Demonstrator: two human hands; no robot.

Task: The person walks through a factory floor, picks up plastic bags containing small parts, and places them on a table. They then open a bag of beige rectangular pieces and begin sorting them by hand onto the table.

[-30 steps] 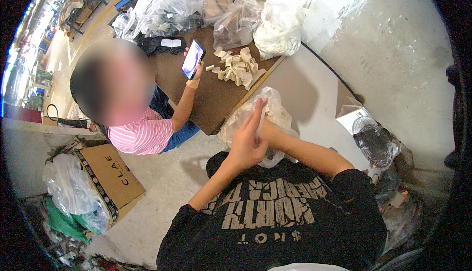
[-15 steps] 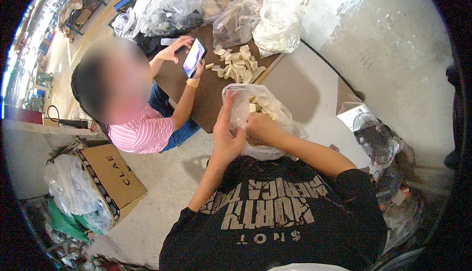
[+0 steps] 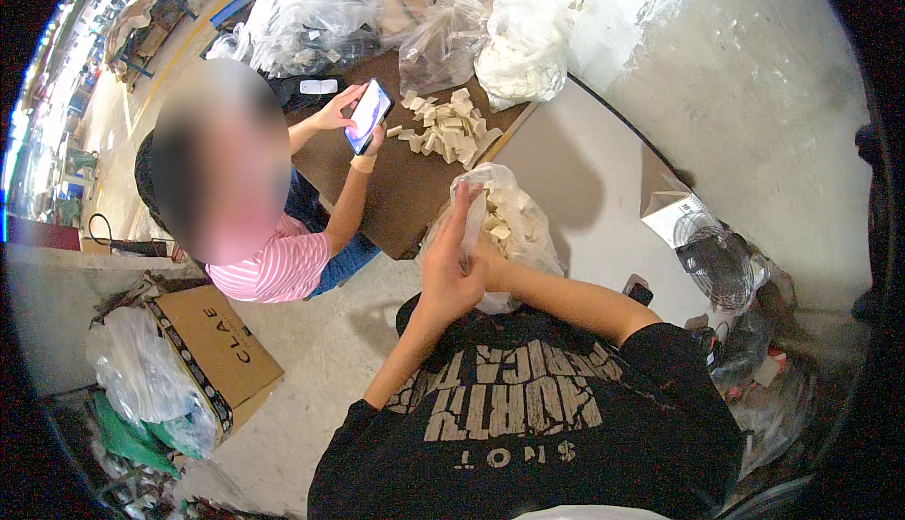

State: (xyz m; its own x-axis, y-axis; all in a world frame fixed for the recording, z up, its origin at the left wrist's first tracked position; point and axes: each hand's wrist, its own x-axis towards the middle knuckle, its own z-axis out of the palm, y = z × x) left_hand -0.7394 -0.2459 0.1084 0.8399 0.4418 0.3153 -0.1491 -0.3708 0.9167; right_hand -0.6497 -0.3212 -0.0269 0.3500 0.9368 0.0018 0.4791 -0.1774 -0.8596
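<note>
A clear plastic bag (image 3: 530, 223) with several small pale cream pieces (image 3: 500, 229) inside stands in front of me at the table's near edge. My left hand (image 3: 451, 261) grips the bag's left rim, its fingers pointing up along the plastic. My right hand (image 3: 486, 267) is at the bag's mouth, close against the left hand. Its fingers are hidden behind the left hand and the plastic, so what they hold does not show. Beyond the bag, a loose pile of similar cream pieces (image 3: 451, 129) lies on the brown tabletop (image 3: 382, 201).
At the left a person in a pink striped shirt (image 3: 273, 265) holds a phone (image 3: 370, 116). Stuffed plastic bags (image 3: 521, 53) line the table's back. A black fan (image 3: 714, 265) stands right. A cardboard box (image 3: 219, 346) sits at lower left. A dark phone-like object (image 3: 638, 290) lies right of my forearm.
My right hand has shifted left and down, behind my left hand. The bag's rim has tilted right with my left hand. The other person's fingers have moved onto the phone screen.
</note>
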